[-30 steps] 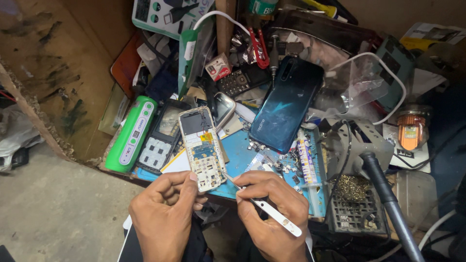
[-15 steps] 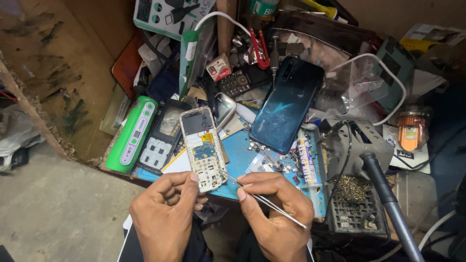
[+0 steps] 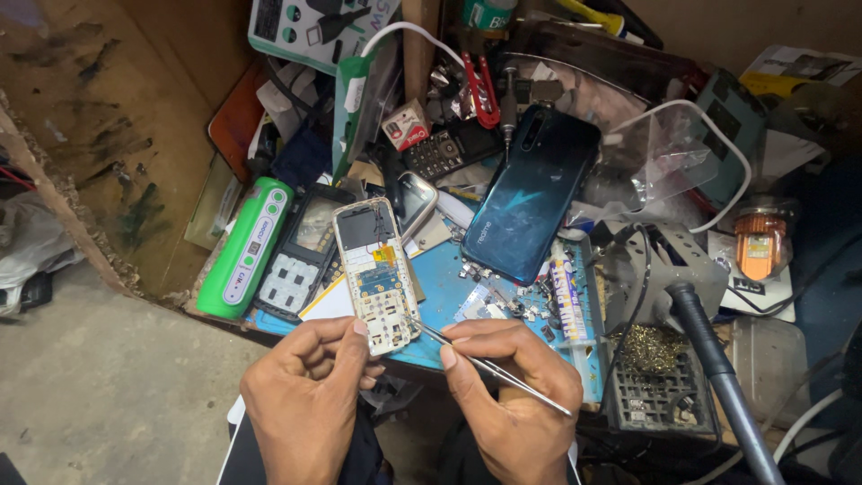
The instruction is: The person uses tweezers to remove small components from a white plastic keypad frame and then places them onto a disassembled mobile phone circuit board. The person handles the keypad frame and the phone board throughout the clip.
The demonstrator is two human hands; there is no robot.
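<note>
Head view: right hand [image 3: 521,395] hides tweezers' [image 3: 489,366] rear.

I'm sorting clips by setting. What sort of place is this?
Most likely a phone repair bench: an opened keypad phone worked with tweezers, a soldering iron in its stand, and a blue smartphone among loose parts.
</note>
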